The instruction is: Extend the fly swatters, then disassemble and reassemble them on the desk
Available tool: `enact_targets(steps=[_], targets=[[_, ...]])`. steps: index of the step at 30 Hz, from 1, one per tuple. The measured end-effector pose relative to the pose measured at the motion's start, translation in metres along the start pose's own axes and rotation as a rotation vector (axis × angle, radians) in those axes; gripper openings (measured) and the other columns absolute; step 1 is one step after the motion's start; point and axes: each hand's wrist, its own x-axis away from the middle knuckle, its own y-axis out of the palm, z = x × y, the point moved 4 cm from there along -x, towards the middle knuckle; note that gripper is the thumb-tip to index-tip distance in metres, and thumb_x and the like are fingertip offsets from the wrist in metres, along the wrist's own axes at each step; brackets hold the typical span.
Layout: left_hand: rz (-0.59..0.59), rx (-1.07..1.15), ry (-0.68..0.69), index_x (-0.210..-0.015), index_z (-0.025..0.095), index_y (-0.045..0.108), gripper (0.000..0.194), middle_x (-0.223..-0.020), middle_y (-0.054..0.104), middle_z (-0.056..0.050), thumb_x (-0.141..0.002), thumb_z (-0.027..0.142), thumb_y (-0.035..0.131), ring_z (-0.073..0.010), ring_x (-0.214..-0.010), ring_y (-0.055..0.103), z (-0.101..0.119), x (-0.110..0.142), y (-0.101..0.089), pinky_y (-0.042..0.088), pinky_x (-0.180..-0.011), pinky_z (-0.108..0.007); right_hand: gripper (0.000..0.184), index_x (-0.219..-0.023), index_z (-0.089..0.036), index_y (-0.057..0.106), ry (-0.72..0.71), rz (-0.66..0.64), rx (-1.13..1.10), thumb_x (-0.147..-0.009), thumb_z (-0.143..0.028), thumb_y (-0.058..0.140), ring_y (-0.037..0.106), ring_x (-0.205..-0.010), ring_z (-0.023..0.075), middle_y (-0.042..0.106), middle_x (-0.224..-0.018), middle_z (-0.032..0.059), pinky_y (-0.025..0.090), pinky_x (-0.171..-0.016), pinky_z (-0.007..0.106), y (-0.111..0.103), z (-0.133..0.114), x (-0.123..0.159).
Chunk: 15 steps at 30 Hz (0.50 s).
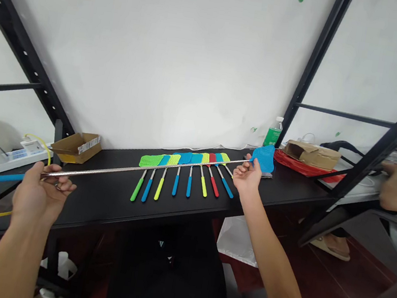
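Left hand (40,191) and right hand (248,176) grip a swatter (265,158), wide apart

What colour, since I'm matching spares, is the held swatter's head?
The swatter head is blue; see the head view.

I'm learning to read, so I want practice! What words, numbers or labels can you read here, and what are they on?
No words or numbers are clear enough to read.
Green label on the bottle: too small.
White sticker on the small cardboard box: too blurred.
Held blue fly swatter: no writing that I can see.
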Motion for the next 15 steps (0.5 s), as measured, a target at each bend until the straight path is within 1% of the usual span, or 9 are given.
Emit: enact_targets(steps=[2,4,8,10,13,15], targets=[[0.004,0.027,0.013,-0.075,0.018,0.051,0.019,-0.062,0.043,0.003,-0.087,0.032,0.049,-0.0109,-0.050,0.035,0.002,0.000,-0.001,0.041,-0.051,-0.025,0.019,-0.092,-0.025,0.060,-0.012,-0.006,0.019,-0.088,-0.043,0.059,0.038,-0.037,0.0057,0.042,-0.050,-0.0102,0.033,-0.036,0.018,-0.002,-0.001,-0.002],[0.018,0.042,0.030,-0.074,0.018,0.049,0.018,-0.066,0.043,0.004,-0.086,0.031,0.049,-0.0102,-0.051,0.035,0.004,-0.001,-0.004,0.040,-0.052,-0.025,0.017,-0.092,-0.024,0.060,-0.006,-0.002,0.009,-0.087,-0.041,0.060,0.037,-0.037,0.0053,0.041,-0.050,-0.0105,0.032,-0.036,0.017,-0.003,-0.001,-0.004],[0.030,0.047,0.042,-0.073,0.018,0.050,0.018,-0.063,0.041,0.003,-0.085,0.032,0.049,-0.0109,-0.051,0.034,0.008,-0.005,-0.013,0.040,-0.052,-0.026,0.014,-0.090,-0.023,0.058,-0.009,0.015,0.020,-0.087,-0.037,0.059,0.036,-0.037,0.0055,0.040,-0.050,-0.0101,0.031,-0.036,0.018,-0.003,-0.002,-0.002],[0.039,0.055,0.040,-0.073,0.018,0.051,0.019,-0.060,0.040,0.003,-0.085,0.033,0.048,-0.0119,-0.051,0.033,0.010,-0.005,-0.016,0.040,-0.051,-0.026,0.018,-0.085,-0.023,0.056,-0.021,0.028,0.051,-0.088,-0.041,0.057,0.035,-0.037,0.0062,0.038,-0.049,-0.0098,0.032,-0.036,0.019,-0.003,-0.003,-0.001],[0.073,0.052,0.045,-0.071,0.019,0.050,0.020,-0.056,0.039,0.003,-0.084,0.033,0.047,-0.0127,-0.050,0.033,0.014,-0.003,-0.018,0.039,-0.049,-0.027,0.029,-0.078,-0.023,0.052,-0.047,0.049,0.073,-0.089,-0.049,0.049,0.033,-0.037,0.0071,0.034,-0.049,-0.0092,0.032,-0.037,0.020,-0.005,-0.007,-0.001],[0.094,0.043,0.055,-0.071,0.019,0.050,0.019,-0.056,0.039,0.003,-0.083,0.033,0.047,-0.0125,-0.049,0.031,0.016,-0.003,-0.020,0.038,-0.049,-0.027,0.035,-0.076,-0.023,0.051,-0.078,0.027,0.094,-0.090,-0.055,0.046,0.032,-0.037,0.0077,0.031,-0.048,-0.0089,0.031,-0.037,0.021,-0.006,-0.010,-0.002]])
